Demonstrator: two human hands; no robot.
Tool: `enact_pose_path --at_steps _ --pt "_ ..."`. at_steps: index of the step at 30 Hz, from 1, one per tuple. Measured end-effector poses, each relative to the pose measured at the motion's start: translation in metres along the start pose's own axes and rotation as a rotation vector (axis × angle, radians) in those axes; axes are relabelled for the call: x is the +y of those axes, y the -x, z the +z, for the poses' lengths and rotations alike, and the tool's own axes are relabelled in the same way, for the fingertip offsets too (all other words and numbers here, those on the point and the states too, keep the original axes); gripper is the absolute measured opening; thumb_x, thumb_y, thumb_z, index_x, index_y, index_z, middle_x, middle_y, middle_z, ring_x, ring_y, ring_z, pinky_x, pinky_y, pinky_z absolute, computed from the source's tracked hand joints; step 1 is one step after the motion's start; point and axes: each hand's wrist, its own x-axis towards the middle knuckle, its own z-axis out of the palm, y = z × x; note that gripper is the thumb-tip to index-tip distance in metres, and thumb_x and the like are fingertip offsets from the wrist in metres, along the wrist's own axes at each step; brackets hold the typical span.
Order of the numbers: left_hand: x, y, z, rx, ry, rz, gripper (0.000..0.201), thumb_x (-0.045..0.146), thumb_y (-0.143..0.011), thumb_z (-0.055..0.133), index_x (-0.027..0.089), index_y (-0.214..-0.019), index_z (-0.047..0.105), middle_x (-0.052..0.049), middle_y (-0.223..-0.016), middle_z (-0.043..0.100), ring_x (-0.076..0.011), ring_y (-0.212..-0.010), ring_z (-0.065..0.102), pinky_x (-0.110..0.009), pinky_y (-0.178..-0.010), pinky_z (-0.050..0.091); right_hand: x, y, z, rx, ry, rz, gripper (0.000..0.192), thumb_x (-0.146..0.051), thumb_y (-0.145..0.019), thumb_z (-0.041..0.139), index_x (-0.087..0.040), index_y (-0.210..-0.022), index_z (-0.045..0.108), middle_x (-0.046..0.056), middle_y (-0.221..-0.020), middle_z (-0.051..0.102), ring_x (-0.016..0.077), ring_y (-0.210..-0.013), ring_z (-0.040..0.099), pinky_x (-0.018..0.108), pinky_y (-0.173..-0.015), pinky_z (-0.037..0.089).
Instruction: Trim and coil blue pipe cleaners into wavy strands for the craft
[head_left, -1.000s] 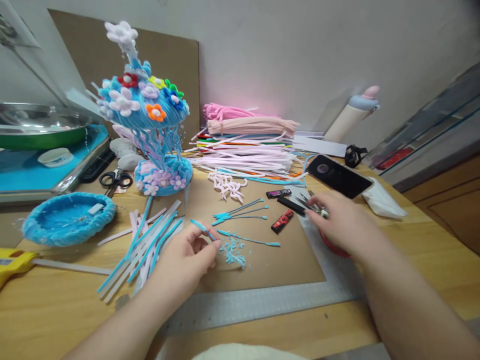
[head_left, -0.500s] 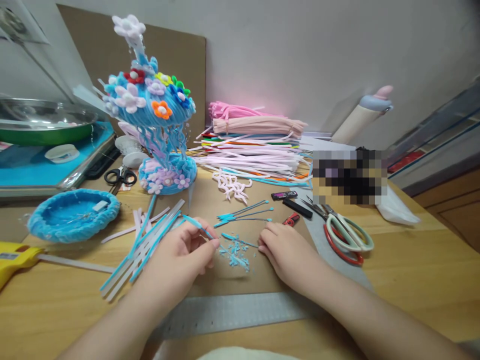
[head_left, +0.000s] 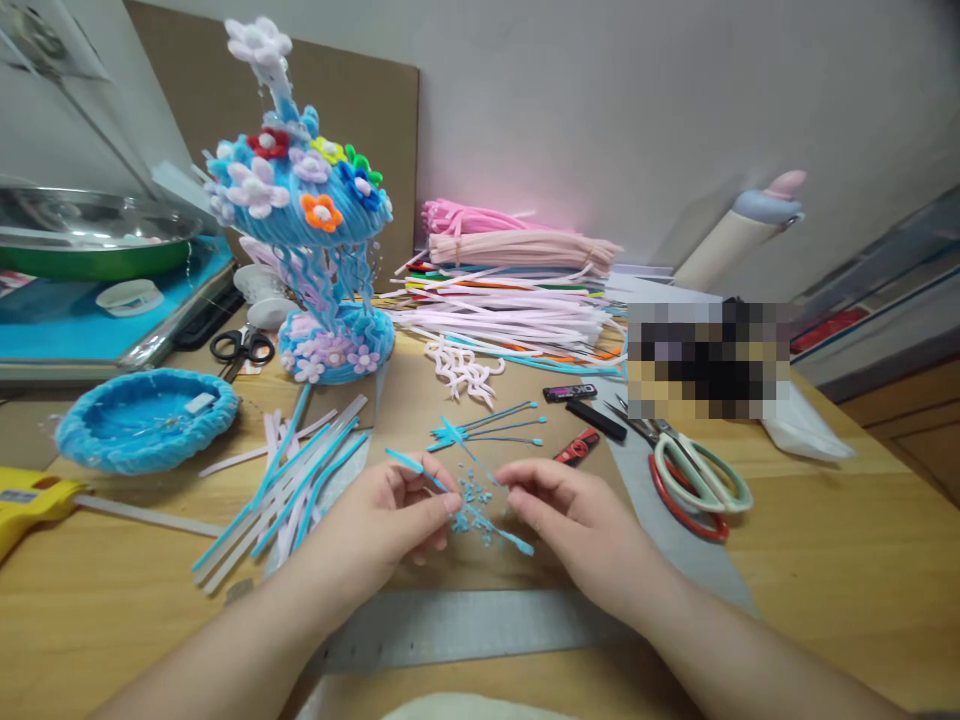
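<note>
My left hand (head_left: 401, 510) is closed, thumb against fingertips, on a blue pipe cleaner (head_left: 405, 460). One end sticks out past the fingers at upper left. Below right of the fingertips lies a blue fuzzy tip (head_left: 519, 543); whether it belongs to the same piece I cannot tell. My right hand (head_left: 551, 500) pinches the lower end of a thin, mostly bare stem (head_left: 476, 460), whose blue fuzzy end points up and left. Blue fluff clippings (head_left: 474, 490) lie between both hands on the cardboard (head_left: 390, 400). Several trimmed stems with blue tips (head_left: 499, 422) rest just beyond.
Blue pipe cleaners and clear sticks (head_left: 285, 500) lie at left, near a blue fuzzy dish (head_left: 150, 455) and yellow glue gun (head_left: 37, 510). Scissors (head_left: 694, 475) are at right. A flowered blue pipe-cleaner piece (head_left: 300, 215) stands behind, beside stacked pipe cleaners (head_left: 510, 310). A ruler (head_left: 480, 625) lies in front.
My right hand has moved slightly left, towards my left hand, and its stem now slants up and left instead of lying nearly level. My left hand has shifted a little right.
</note>
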Motion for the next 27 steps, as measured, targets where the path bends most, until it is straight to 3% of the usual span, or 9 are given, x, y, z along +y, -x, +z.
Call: enact_pose_path --at_steps 4,12,14,17,19,23,27 --pt "-0.012 -0.003 0.008 0.018 0.008 0.003 0.032 0.041 -0.068 0.068 0.015 -0.081 0.055 0.006 -0.055 0.051 -0.0085 -0.049 0.049 -0.018 -0.043 0.039 -0.003 0.0 0.012 -0.085 -0.224 0.078 0.016 -0.033 -0.077 0.06 -0.017 -0.077 0.059 -0.002 -0.068 0.053 0.0108 -0.062 0.045 0.024 -0.059 0.037" --pt "-0.016 -0.006 0.011 0.086 -0.042 0.081 0.027 0.04 -0.072 0.064 0.016 -0.078 0.053 0.004 -0.057 0.052 -0.0095 -0.049 0.049 -0.02 -0.043 0.039 -0.001 -0.002 0.009 -0.223 -0.376 0.172 0.023 -0.033 -0.066 0.072 -0.016 -0.072 0.058 -0.003 -0.063 0.053 0.0085 -0.057 0.043 0.021 -0.053 0.032" --pt "-0.014 -0.007 0.004 0.143 -0.167 0.16 0.026 0.038 -0.078 0.059 0.016 -0.09 0.057 0.002 -0.065 0.056 -0.0122 -0.056 0.053 -0.024 -0.049 0.043 0.001 -0.005 0.001 -0.163 -0.387 0.153 0.02 -0.031 -0.067 0.07 -0.017 -0.073 0.057 -0.004 -0.06 0.052 0.0084 -0.055 0.042 0.021 -0.052 0.031" --pt "-0.015 -0.009 -0.007 0.252 -0.572 0.349 0.024 0.032 -0.084 0.053 0.019 -0.102 0.061 -0.004 -0.085 0.062 -0.0184 -0.078 0.059 -0.034 -0.071 0.049 0.006 -0.011 -0.015 0.021 -0.399 0.098 0.016 -0.028 -0.069 0.067 -0.019 -0.075 0.056 -0.005 -0.058 0.05 0.0083 -0.053 0.041 0.021 -0.051 0.029" --pt "-0.019 -0.009 -0.009 0.23 -0.817 0.444 0.024 0.028 -0.086 0.05 0.02 -0.105 0.063 -0.008 -0.104 0.062 -0.0219 -0.099 0.057 -0.04 -0.089 0.045 0.01 -0.016 -0.025 0.125 -0.395 0.076 0.015 -0.029 -0.071 0.066 -0.019 -0.076 0.056 -0.005 -0.059 0.05 0.0081 -0.054 0.041 0.022 -0.051 0.029" --pt "-0.033 -0.005 0.006 0.185 -1.02 0.453 0.049 0.037 -0.088 0.047 0.016 -0.133 0.045 -0.012 -0.138 0.046 -0.0255 -0.128 0.04 -0.046 -0.107 0.033 0.017 -0.022 -0.035 0.21 -0.445 0.041 0.018 -0.031 -0.071 0.067 -0.019 -0.08 0.057 -0.004 -0.065 0.053 0.0085 -0.057 0.043 0.022 -0.053 0.031" --pt "-0.048 -0.002 0.027 0.226 -1.121 0.393 0.064 0.043 -0.087 0.045 0.009 -0.14 0.034 -0.018 -0.149 0.031 -0.0306 -0.137 0.026 -0.053 -0.11 0.028 0.021 -0.025 -0.037 0.222 -0.496 0.024 0.018 -0.031 -0.072 0.067 -0.02 -0.08 0.057 -0.004 -0.063 0.053 0.0089 -0.056 0.044 0.022 -0.053 0.032"
